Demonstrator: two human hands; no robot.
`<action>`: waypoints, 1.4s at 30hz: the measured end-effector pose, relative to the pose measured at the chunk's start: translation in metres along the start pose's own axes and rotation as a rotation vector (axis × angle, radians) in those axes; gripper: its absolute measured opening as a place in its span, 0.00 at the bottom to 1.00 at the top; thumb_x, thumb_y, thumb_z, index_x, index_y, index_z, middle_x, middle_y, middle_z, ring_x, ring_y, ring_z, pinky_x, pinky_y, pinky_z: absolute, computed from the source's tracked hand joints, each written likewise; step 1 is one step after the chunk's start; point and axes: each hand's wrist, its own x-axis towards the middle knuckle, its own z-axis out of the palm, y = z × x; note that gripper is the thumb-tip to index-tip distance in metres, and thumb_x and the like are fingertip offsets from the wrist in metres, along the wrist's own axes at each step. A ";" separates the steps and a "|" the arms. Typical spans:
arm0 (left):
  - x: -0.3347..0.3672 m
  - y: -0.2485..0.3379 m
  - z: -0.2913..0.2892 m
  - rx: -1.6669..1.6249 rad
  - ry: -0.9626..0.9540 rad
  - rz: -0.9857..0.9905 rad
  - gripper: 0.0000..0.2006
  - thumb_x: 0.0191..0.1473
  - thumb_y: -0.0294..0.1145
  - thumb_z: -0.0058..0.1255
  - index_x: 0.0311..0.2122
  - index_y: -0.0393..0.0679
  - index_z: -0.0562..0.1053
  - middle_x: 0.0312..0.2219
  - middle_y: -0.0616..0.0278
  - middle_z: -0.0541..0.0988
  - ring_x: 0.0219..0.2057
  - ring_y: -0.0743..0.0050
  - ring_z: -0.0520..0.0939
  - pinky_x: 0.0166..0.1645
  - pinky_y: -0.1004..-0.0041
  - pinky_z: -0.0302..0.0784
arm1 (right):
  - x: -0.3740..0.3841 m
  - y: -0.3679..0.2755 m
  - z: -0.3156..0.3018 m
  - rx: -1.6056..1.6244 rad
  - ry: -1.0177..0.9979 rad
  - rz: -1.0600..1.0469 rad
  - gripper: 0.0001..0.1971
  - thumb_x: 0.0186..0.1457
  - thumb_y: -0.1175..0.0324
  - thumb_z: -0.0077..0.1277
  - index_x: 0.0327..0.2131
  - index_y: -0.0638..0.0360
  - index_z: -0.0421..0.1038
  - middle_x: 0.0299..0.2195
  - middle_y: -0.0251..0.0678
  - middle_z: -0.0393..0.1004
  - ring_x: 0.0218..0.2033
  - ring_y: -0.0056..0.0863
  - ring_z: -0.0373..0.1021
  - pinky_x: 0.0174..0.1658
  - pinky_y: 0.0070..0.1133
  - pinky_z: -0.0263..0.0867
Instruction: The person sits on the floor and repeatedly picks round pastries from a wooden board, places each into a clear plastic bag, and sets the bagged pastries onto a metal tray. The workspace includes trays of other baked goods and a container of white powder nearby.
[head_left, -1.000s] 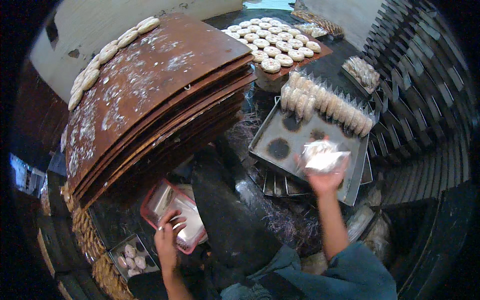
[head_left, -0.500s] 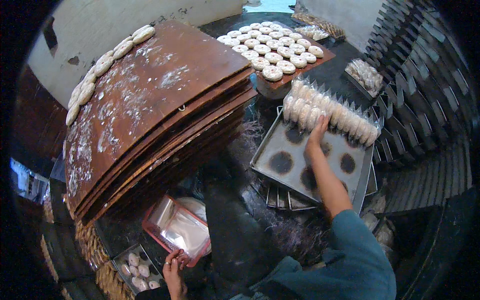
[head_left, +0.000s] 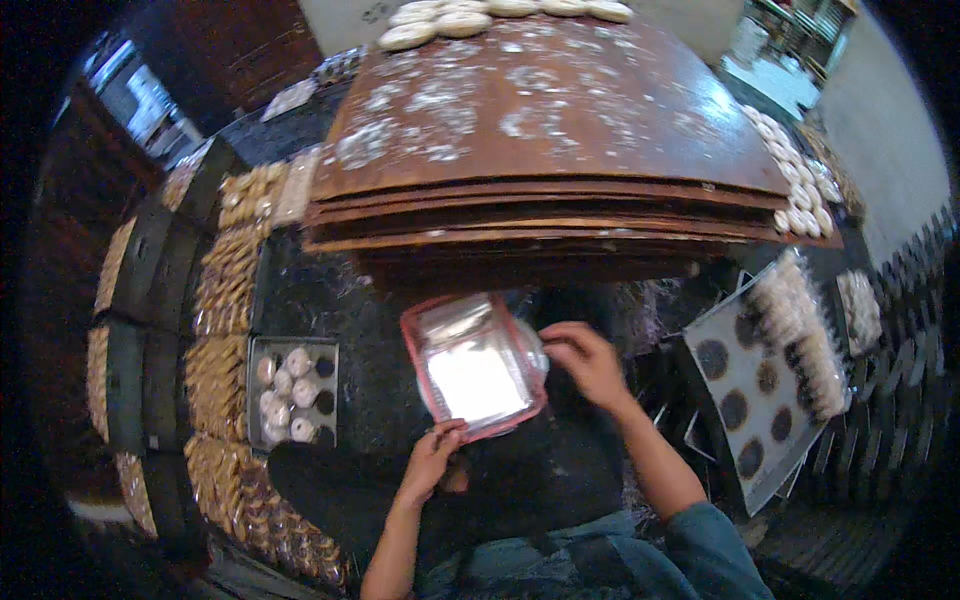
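A shallow red-rimmed tray [head_left: 409, 335] lies at the middle, with clear plastic bags [head_left: 475, 375] stacked flat in it. My left hand [head_left: 432, 460] is closed on its near rim, thumb and fingertips at the edge. Just off its right side is my right hand [head_left: 585, 362], fingers partly stretched and apart, slightly blurred, with nothing visible in them. A pale round thing shows from under the tray's right edge. To the left, a small metal pan [head_left: 333, 350] holds several pale round buns [head_left: 285, 390].
Flour-dusted wooden boards [head_left: 560, 130] are stacked ahead, with dough rings [head_left: 460, 22] along the far edge. At right, a metal baking tray [head_left: 750, 400] with dark round marks carries a row of bagged pale buns [head_left: 800, 330]. Bagged browned goods [head_left: 220, 375] line the left side.
My view has swung left. My right hand has left the bagged buns on the baking tray and come over beside the red-rimmed tray. My left hand stays at that tray's near rim.
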 end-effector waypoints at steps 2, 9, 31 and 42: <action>-0.007 0.000 -0.005 -0.038 0.039 0.058 0.15 0.55 0.36 0.43 0.46 0.40 0.69 0.36 0.61 0.75 0.40 0.74 0.73 0.46 0.76 0.66 | 0.029 0.002 0.061 -0.043 -0.408 0.147 0.17 0.47 0.65 0.52 0.41 0.63 0.68 0.39 0.43 0.71 0.39 0.33 0.70 0.45 0.25 0.64; -0.009 -0.053 -0.029 -0.158 0.104 0.048 0.16 0.55 0.36 0.45 0.45 0.39 0.69 0.38 0.61 0.75 0.38 0.78 0.74 0.44 0.77 0.67 | 0.074 0.105 0.168 -0.918 -0.778 0.013 0.23 0.40 0.62 0.57 0.41 0.62 0.67 0.46 0.49 0.62 0.50 0.45 0.59 0.46 0.38 0.61; -0.022 -0.009 -0.020 -0.168 -0.196 0.258 0.17 0.55 0.35 0.45 0.48 0.39 0.67 0.38 0.59 0.74 0.38 0.74 0.74 0.45 0.75 0.67 | 0.093 -0.051 0.224 -0.791 -0.608 -0.645 0.17 0.43 0.76 0.44 0.41 0.59 0.70 0.38 0.46 0.72 0.39 0.45 0.69 0.43 0.31 0.65; -0.020 0.056 -0.123 -1.331 -0.455 0.451 0.28 0.54 0.55 0.34 0.56 0.50 0.56 0.54 0.47 0.58 0.53 0.49 0.64 0.49 0.48 0.67 | 0.001 -0.136 0.143 -0.561 -0.926 -0.970 0.23 0.42 0.73 0.47 0.47 0.58 0.64 0.57 0.49 0.49 0.55 0.45 0.56 0.54 0.41 0.55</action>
